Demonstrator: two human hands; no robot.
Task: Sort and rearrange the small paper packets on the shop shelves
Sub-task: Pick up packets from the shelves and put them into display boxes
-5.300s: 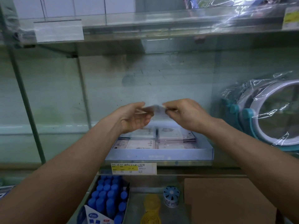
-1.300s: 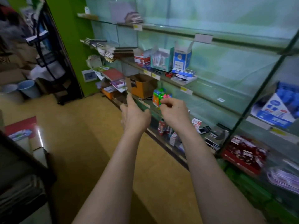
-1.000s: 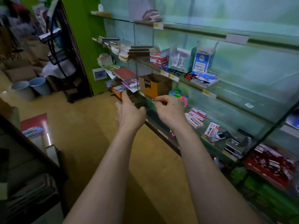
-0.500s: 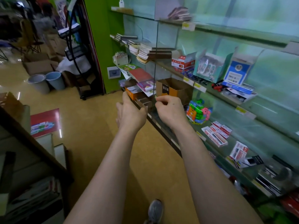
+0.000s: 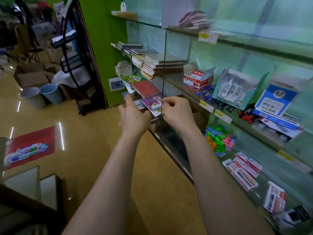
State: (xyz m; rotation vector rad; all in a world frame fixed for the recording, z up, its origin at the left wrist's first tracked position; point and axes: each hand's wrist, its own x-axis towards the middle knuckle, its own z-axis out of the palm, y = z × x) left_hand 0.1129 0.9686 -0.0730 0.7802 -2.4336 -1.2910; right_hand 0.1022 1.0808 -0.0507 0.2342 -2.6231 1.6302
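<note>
Paper packets: small red-and-white flat packets (image 5: 243,168) lie in a loose row on the lower glass shelf (image 5: 286,180).
Handling: probably light, thin and bendy, and apt to slide on glass; a pinch at one short edge should lift one.
Relative to hands: well apart, below and to the right of both.
Left hand (image 5: 133,116): fingers straight, holding nothing.
Right hand (image 5: 176,112): fingers curled, thumb against forefinger; I cannot tell whether it pinches anything.
</note>
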